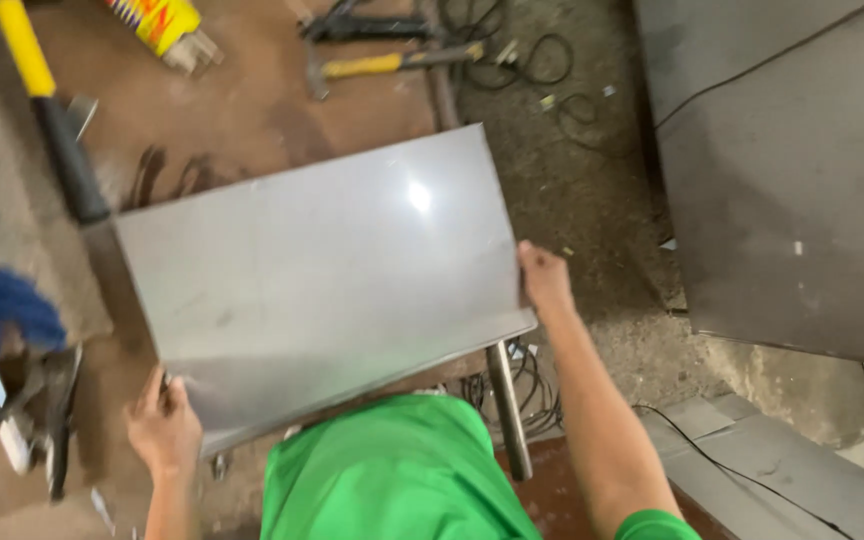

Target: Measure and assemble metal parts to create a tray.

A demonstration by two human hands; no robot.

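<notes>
Squarely over a rusty brown workbench point(242, 110): shiny steel sheet point(322, 270), gripped at both ends. Left hand point(164, 430) clenched on near-left corner, right hand point(544, 280) clasping right edge. Beyond, yellow-handled hammer point(392, 63) and black-and-yellow handle point(47, 110); dark cables point(537, 60) on gritty floor point(582, 190), grey panel point(792, 170) at right.

Hammer point(392, 64), cables point(542, 60), metal panel point(802, 190).

A shiny grey rectangular metal sheet point(322, 280) lies tilted over a rusty workbench, edges held.
</notes>
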